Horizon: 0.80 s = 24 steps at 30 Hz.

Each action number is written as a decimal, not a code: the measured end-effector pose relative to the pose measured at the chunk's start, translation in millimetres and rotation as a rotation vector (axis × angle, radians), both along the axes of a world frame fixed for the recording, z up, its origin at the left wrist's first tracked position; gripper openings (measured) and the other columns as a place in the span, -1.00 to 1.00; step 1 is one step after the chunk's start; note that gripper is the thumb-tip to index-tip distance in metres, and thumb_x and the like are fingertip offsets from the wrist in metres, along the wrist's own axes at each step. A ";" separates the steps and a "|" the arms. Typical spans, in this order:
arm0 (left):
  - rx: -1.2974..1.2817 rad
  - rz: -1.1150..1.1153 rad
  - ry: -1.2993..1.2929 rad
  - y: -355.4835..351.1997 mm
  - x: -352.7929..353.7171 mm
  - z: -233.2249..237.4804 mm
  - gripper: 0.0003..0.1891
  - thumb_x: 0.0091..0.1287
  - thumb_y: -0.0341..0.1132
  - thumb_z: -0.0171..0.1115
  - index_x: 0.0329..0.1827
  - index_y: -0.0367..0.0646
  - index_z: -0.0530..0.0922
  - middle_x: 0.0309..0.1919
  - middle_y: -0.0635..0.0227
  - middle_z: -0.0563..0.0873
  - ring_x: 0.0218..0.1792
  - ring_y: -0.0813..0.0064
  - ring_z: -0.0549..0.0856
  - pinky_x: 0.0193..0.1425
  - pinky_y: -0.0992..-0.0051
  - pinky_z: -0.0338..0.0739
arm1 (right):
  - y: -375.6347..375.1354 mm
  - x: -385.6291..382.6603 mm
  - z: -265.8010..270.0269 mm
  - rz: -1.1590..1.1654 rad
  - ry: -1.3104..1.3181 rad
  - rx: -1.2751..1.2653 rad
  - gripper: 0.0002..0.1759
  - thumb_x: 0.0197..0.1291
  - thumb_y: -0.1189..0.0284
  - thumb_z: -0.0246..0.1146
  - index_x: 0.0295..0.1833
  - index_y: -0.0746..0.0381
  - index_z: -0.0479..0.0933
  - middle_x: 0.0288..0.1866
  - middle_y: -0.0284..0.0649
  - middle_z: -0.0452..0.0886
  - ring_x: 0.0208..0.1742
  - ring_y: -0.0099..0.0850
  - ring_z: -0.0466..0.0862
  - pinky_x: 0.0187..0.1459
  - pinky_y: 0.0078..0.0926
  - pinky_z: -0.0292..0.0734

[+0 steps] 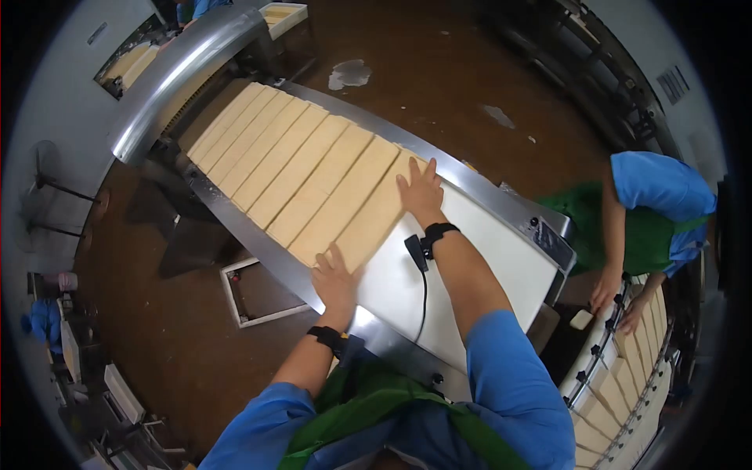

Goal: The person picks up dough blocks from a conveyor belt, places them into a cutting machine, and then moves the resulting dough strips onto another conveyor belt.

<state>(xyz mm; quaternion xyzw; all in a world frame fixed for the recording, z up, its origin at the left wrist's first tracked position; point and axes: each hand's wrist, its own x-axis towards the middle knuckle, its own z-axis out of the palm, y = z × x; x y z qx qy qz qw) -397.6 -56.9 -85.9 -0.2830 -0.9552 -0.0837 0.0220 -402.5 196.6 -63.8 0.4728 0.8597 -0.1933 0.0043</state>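
- Green apron is closest.
- Pale dough strips lie side by side on the white conveyor belt.
- Both left hand and right hand rest flat on the strip ends, grip released.
- Wall label is too small to read.

One fisheye view, ringed by a dark border, comes from a camera on the person's head, facing forward and steeply down. The person's chest and arms sit close under the lens, with the left hand and right hand near mid-frame over the conveyor belt, which runs diagonally toward upper left. A co-worker stands at the right edge.
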 end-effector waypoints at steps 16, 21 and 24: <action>0.119 -0.253 -0.308 0.3 32.7 38.0 -0.18 0.02 -0.02 0.39 0.31 -0.21 0.28 0.09 -0.20 0.37 -0.06 -0.13 0.46 0.01 0.09 0.42 | -12.2 97.5 34.8 -0.493 0.117 -0.139 -0.05 -0.06 0.05 0.26 0.42 0.23 0.09 0.41 0.17 0.10 0.45 0.11 0.06 0.39 -0.09 0.09; 0.148 -0.645 -0.883 6.3 76.7 69.8 -0.20 0.02 -0.01 0.41 0.21 -0.28 0.24 -0.03 -0.18 0.37 -0.08 -0.19 0.53 -0.03 0.04 0.51 | -9.3 233.6 41.9 -0.732 0.091 -0.019 0.00 -0.10 0.02 0.30 0.37 0.36 0.09 0.46 0.24 -0.07 0.39 0.13 0.18 0.32 -0.10 0.23; -0.078 -0.755 -0.858 16.2 115.9 76.2 -0.21 0.02 -0.03 0.42 0.17 -0.29 0.21 -0.02 -0.18 0.36 -0.09 -0.19 0.56 -0.07 0.06 0.55 | -18.6 292.1 41.3 -0.880 0.134 0.008 0.02 -0.12 0.05 0.33 0.36 0.36 0.05 0.49 0.23 -0.22 0.32 0.19 0.26 0.24 -0.08 0.35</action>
